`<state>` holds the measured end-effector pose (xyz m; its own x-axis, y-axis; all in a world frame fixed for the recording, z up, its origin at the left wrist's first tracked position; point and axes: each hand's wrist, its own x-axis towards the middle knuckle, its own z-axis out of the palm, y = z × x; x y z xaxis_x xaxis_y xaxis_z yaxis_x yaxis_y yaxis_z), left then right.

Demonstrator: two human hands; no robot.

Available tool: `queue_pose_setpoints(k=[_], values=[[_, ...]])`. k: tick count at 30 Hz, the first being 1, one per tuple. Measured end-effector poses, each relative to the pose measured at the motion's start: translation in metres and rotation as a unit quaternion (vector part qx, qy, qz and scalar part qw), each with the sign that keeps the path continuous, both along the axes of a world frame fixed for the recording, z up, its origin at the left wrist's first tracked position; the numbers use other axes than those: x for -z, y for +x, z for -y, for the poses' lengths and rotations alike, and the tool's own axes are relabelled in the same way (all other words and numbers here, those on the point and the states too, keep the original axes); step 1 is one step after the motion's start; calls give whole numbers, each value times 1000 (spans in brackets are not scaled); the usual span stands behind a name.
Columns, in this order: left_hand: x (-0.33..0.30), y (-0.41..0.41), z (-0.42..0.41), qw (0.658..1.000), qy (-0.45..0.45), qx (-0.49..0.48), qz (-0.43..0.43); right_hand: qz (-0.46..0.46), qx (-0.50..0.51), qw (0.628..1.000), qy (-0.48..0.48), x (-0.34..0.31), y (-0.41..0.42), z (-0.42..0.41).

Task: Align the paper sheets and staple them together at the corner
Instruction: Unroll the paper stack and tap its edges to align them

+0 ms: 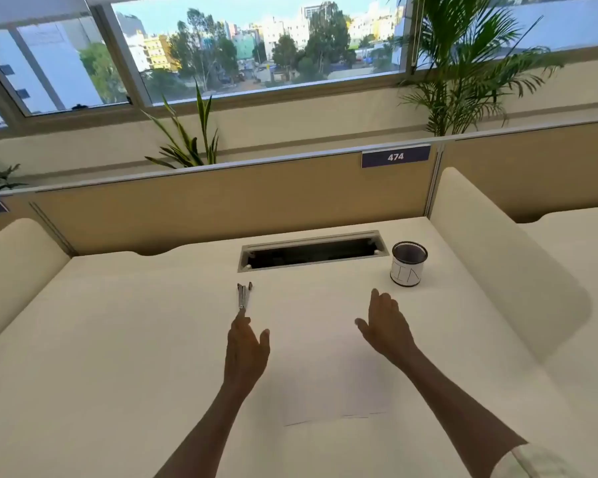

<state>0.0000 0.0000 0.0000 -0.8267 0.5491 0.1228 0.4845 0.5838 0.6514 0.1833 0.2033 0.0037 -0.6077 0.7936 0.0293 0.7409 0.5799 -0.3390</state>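
Observation:
White paper sheets point(328, 384) lie flat on the white desk point(118, 357) between my two arms, their near edges slightly uneven. A small metal stapler point(243, 296) rests on the desk beyond the sheets' far left corner. My left hand point(246, 350) hovers with fingers apart, its fingertips just short of the stapler's near end. My right hand point(385, 326) is spread open above the sheets' far right area and holds nothing.
A dark mesh cup point(408, 263) with a white label stands at the right rear. A cable slot point(313, 251) is cut into the desk behind the stapler. Cream dividers point(497, 257) flank the desk; a partition point(221, 208) closes the back.

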Motion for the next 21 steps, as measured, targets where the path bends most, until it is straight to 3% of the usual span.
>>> queue_pose_setpoints(k=[4, 9, 15, 21], values=[[18, 15, 2, 992, -26, -44, 119, 32, 32, 996, -83, 22, 9, 5], [35, 32, -2, 978, -90, -67, 177, 51, 33, 986, -155, 42, 12, 6], [45, 44, -10, 972, -145, -82, 166, 67, 25, 983, -167, 54, 3, 14], [46, 50, -16, 970, -138, -93, 175, 78, 1, 988, -131, 56, -10, 26]])
